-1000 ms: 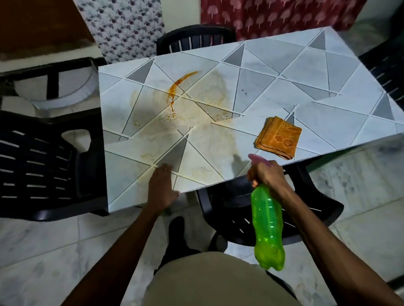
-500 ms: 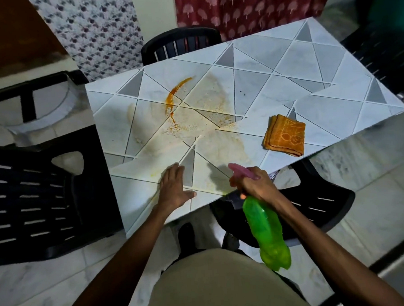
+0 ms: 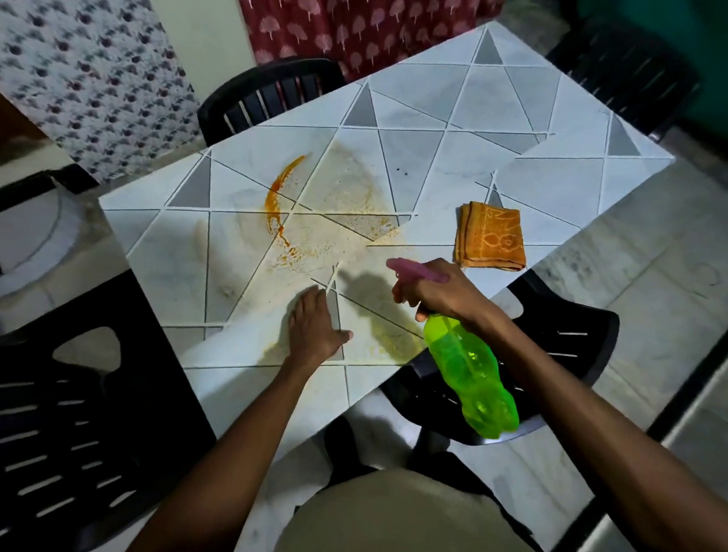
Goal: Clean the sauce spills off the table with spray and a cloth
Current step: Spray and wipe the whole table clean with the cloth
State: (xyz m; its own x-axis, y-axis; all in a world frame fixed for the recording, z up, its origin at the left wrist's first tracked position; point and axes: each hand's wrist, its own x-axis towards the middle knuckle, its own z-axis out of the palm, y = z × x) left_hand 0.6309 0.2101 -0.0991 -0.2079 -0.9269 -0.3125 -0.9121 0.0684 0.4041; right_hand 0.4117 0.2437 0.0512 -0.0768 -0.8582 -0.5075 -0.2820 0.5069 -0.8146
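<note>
Spray bottle point(image 3: 468, 367) aimed over the stained table point(image 3: 560, 189).
Right hand point(image 3: 443, 290) gripped its pink trigger head; left hand point(image 3: 314, 331) lay flat, fingers spread; orange cloth point(image 3: 491, 237) sat just beyond, untouched.

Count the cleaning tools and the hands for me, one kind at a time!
Spray bottle: 1
Cloth: 1
Hands: 2, the left hand and the right hand
Total: 4
</note>
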